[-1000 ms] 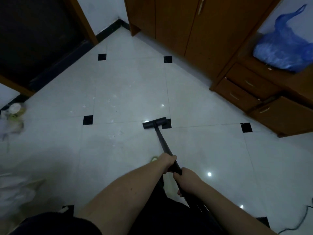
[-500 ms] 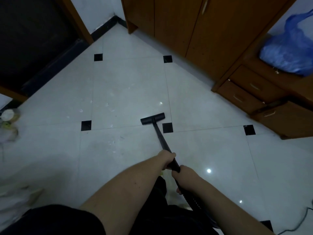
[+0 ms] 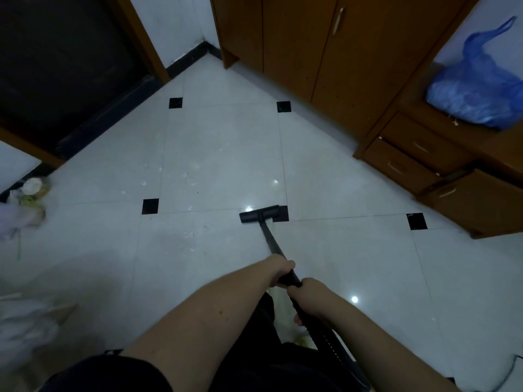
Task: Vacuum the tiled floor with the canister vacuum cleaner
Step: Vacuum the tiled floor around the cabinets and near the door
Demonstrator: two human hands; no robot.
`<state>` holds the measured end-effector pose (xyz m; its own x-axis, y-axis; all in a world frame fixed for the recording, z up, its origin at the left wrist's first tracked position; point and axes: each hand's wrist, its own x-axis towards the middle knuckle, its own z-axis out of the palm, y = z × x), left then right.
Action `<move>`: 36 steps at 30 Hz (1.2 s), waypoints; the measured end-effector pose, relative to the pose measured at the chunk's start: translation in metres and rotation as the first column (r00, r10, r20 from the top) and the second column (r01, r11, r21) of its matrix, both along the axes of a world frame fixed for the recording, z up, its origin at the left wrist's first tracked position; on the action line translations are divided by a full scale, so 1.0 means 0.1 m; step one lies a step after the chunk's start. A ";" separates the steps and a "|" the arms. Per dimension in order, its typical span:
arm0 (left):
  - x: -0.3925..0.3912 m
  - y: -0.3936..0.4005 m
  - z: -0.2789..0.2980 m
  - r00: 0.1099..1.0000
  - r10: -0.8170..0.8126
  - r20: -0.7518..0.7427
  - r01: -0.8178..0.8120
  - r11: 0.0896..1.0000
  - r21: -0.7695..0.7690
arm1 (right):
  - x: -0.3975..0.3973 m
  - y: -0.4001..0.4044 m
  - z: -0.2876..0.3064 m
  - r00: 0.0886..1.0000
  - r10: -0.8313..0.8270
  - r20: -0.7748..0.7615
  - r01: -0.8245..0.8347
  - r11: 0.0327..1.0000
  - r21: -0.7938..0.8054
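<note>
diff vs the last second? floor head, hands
The floor head went forward past the black inset tile half a second ago and has since come back, now overlapping that tile's left edge as it did a second ago. Nothing was taken hold of or let go: left hand and right hand keep gripping the black wand.

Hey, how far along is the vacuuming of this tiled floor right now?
Partway, as a guess. Done: the tiles on the right near the drawers look free of visible bits. In hand: left hand and right hand both grip the wand, with the floor head at a black tile inset. Left: white debris scattered on the tiles to the head's left.
</note>
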<state>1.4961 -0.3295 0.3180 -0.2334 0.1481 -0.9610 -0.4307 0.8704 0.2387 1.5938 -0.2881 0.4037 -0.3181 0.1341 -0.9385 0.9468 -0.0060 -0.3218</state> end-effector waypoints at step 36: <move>0.16 -2.03 -0.32 0.809 0.581 0.084 -0.579 0.814 -0.053 | -0.20 -1.61 -0.07 0.733 0.681 0.005 -0.675 0.726 0.130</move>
<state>1.5116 -0.5325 0.2855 -0.1796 -0.0097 -0.9837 -0.8762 0.4562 0.1555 1.5734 -0.4487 0.3968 -0.4034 -0.0265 -0.9146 0.6704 0.6717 -0.3152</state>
